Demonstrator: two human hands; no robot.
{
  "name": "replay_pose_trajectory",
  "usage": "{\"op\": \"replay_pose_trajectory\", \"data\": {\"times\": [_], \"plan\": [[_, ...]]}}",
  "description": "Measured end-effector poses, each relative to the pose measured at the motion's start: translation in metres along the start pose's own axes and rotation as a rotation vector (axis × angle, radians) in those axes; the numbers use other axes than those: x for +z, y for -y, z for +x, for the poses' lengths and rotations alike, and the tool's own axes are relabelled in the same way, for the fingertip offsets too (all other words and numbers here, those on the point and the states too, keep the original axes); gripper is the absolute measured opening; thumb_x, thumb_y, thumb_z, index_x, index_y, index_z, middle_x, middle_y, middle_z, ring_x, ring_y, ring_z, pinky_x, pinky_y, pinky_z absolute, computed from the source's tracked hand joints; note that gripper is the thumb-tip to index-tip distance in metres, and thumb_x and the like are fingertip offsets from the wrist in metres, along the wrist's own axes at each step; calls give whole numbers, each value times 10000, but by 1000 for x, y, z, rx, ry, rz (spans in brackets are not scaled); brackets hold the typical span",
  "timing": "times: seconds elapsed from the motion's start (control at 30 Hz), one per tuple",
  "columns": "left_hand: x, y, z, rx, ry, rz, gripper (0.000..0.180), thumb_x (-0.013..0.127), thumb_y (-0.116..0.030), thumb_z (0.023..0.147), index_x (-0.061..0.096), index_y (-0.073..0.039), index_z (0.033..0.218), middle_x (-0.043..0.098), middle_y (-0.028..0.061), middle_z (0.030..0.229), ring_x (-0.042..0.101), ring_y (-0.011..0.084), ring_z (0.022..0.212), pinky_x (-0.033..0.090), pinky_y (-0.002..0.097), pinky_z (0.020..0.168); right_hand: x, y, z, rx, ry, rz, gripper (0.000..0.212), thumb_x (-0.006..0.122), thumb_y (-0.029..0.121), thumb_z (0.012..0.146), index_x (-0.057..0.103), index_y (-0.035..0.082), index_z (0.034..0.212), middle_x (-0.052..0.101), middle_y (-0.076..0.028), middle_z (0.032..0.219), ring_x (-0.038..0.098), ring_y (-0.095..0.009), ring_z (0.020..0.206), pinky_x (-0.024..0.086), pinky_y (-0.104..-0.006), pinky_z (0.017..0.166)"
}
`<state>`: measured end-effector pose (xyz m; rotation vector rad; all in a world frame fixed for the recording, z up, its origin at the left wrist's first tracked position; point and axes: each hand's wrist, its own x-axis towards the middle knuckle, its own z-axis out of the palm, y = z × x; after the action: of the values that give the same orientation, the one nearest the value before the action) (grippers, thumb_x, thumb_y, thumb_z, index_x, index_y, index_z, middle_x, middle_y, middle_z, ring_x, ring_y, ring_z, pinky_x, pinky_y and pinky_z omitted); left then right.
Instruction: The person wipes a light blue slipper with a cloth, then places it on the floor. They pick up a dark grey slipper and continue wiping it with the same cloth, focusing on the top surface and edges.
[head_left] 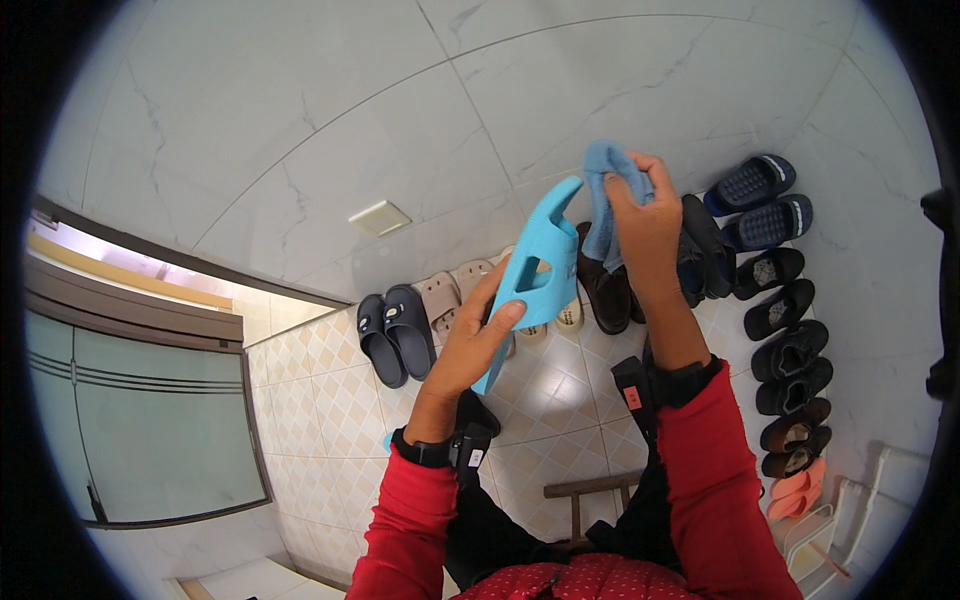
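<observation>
A light blue slide sandal [545, 265] is gripped by my left hand [475, 340], thumb on its side, sole tilted up in front of me. My right hand [648, 215] pinches a blue cloth [603, 190] just right of the sandal's raised end, the two a small gap apart. Both are held in the air above the tiled floor. The lower part of the sandal runs down behind my left wrist.
Pairs of footwear line the wall: dark grey slippers [397, 335], beige clogs [440, 300], brown shoes [604, 297], navy slippers [750, 185], black shoes [790, 358] and pink slippers [797, 490]. A white rack [850, 510] stands at lower right, a wooden stool [577, 490] between my legs.
</observation>
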<state>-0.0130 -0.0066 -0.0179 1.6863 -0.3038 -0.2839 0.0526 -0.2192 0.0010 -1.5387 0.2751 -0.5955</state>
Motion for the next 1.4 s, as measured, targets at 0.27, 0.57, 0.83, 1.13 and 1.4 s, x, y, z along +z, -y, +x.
{"op": "replay_pose_trajectory", "data": {"times": [0.27, 0.57, 0.83, 1.13, 1.4], "plan": [[2, -4, 1, -86, -75, -34, 639, 530, -436, 967, 397, -52, 1460, 550, 110, 1283, 515, 197, 1162, 397, 332, 999, 5, 9, -24, -425, 428, -98, 234, 649, 81, 788, 619, 61, 1019, 630, -91, 999, 644, -244, 851, 517, -350, 750], [0, -5, 4, -111, -89, -177, 629, 527, -454, 974, 409, -63, 1453, 588, 64, 1147, 551, 140, 985, 449, 291, 877, 1, 5, -15, -121, 262, 4, 226, 659, 84, 769, 629, 96, 993, 604, -123, 984, 632, -310, 870, 510, -359, 777], [4, -6, 5, -125, -122, -73, 620, 548, -433, 971, 417, -66, 1453, 556, 104, 1271, 521, 181, 1103, 417, 324, 963, 12, 6, -29, -362, 304, -300, 188, 640, 46, 793, 627, 55, 980, 612, -107, 947, 630, -262, 885, 492, -326, 781], [3, 5, 8, -212, -165, 34, 602, 582, -398, 956, 428, -91, 1451, 571, 102, 1258, 513, 169, 1082, 410, 308, 958, 8, 8, -43, -564, 668, -281, 243, 670, 84, 751, 634, 141, 984, 588, -62, 992, 627, -291, 875, 526, -389, 706], [6, 3, 9, -79, -182, -10, 566, 541, -398, 982, 439, -77, 1438, 593, 68, 1128, 551, 118, 932, 459, 263, 807, 5, -1, -17, -399, 180, -390, 224, 668, 101, 757, 640, 133, 977, 591, -58, 1008, 638, -282, 870, 525, -384, 712]]}}
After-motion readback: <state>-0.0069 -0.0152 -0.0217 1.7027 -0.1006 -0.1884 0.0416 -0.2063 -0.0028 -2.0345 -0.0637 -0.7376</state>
